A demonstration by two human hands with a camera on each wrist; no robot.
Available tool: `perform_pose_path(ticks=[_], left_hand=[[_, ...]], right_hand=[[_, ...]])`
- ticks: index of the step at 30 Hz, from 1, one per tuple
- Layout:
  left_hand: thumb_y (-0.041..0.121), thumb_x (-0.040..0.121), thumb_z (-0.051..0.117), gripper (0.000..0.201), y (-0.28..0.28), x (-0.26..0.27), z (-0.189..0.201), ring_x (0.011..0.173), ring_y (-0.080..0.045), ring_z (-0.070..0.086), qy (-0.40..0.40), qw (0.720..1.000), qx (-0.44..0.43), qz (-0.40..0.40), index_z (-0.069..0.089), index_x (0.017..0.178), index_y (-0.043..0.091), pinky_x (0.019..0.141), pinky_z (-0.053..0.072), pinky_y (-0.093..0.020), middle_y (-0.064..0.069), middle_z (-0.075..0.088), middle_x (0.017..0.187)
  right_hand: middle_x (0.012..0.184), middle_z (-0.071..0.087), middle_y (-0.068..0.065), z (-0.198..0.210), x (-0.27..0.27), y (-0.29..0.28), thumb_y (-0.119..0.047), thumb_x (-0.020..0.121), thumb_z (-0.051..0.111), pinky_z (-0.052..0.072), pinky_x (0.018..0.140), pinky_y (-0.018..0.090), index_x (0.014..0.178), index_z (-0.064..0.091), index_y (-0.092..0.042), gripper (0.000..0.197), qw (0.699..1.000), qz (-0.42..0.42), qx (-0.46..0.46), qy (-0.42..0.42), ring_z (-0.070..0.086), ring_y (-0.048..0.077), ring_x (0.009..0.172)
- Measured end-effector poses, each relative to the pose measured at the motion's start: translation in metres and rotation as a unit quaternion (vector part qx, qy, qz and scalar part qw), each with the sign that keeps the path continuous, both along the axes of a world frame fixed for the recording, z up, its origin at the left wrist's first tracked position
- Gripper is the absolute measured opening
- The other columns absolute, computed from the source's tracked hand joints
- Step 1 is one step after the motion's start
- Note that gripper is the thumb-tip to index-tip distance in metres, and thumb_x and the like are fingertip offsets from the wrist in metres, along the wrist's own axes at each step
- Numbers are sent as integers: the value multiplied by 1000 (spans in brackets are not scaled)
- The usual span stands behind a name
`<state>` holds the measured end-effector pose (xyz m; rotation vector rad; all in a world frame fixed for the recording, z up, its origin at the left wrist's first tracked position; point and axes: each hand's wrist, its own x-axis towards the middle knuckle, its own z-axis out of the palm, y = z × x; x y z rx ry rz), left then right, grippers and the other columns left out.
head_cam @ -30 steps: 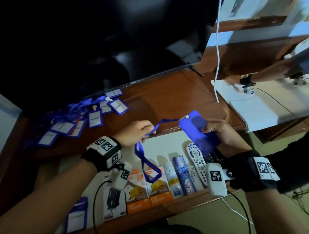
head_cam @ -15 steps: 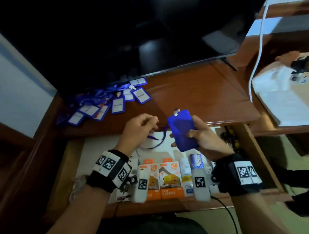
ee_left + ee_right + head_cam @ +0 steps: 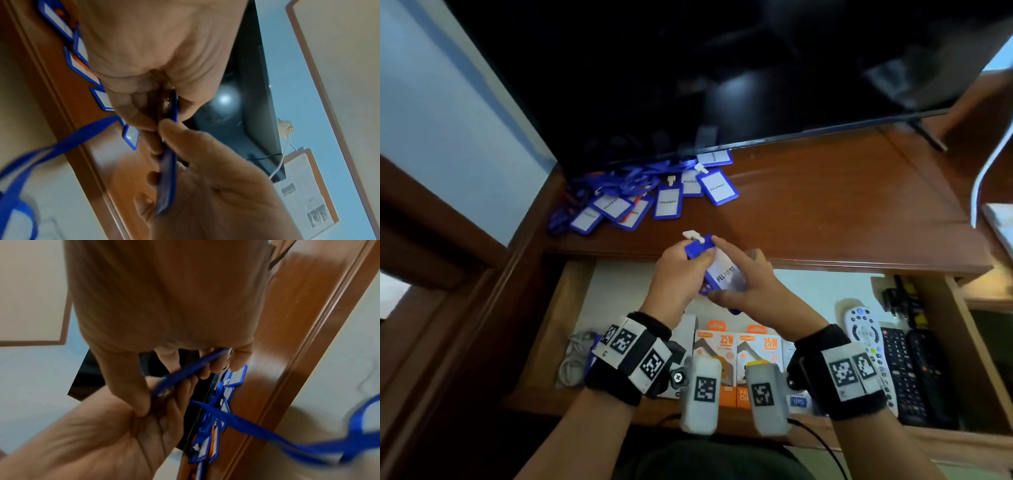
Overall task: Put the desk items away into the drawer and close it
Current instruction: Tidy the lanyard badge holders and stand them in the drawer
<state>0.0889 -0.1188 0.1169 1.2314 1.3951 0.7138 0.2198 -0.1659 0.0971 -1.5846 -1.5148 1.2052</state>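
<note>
Both hands hold one blue badge holder [image 3: 722,272] with a white PELAWAT card, above the back of the open drawer [image 3: 571,308]. My left hand [image 3: 678,270] grips its upper left end near the white clip [image 3: 693,235]. My right hand [image 3: 743,284] pinches the other side, index finger stretched along its top edge. In the left wrist view the badge holder [image 3: 167,170] shows edge-on between both hands, and its blue lanyard [image 3: 61,146] trails down to the left. The right wrist view shows the lanyard [image 3: 267,431] hanging away to the right. Several more badges [image 3: 647,200] lie piled on the desk's back left.
A dark TV [image 3: 722,85] stands on the wooden desk [image 3: 825,205]. The drawer holds orange charger boxes [image 3: 726,346], a white cable [image 3: 575,359], a white remote [image 3: 866,335] and black remotes [image 3: 914,363]. A white cord [image 3: 986,171] hangs at the right.
My left hand left the lanyard and closed on the badge holder beside the right hand. The badge holder turned so that its white card faces up. My head turned left.
</note>
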Motion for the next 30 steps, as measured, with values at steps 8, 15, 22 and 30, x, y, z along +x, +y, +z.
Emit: perform_pose_path(ticks=[8, 15, 22, 30], left_hand=[[11, 88, 63, 17, 8, -9, 10, 95, -30, 66, 28, 990, 25, -137, 63, 103, 19, 86, 52, -47, -10, 68, 100], [5, 88, 62, 16, 12, -10, 19, 92, -29, 68, -9, 952, -40, -303, 62, 99, 16, 84, 55, -41, -13, 70, 98], [3, 89, 58, 15, 13, -10, 12, 84, -19, 66, -34, 972, -5, -231, 60, 95, 17, 74, 55, -30, -6, 68, 91], [13, 93, 57, 11, 9, 3, -4, 82, -22, 62, -111, 994, 11, 14, 59, 102, 19, 81, 52, -43, -8, 66, 95]], right_hand=[[125, 50, 5, 0, 15, 16, -16, 93, 58, 46, 98, 36, 114, 58, -29, 24, 977, -136, 75, 144, 52, 19, 118], [100, 64, 8, 2, 20, 16, -18, 92, 59, 51, 75, 26, 105, 63, -6, 18, 963, -90, 52, 248, 62, 16, 86], [51, 44, -7, -1, 19, 6, -34, 94, 54, 36, 49, 26, 90, 53, 4, 39, 946, -132, 17, 296, 44, 12, 47], [68, 51, 11, -3, 9, -1, -21, 92, 60, 26, 43, 27, 99, 59, 1, 23, 958, -133, 9, 254, 37, 16, 49]])
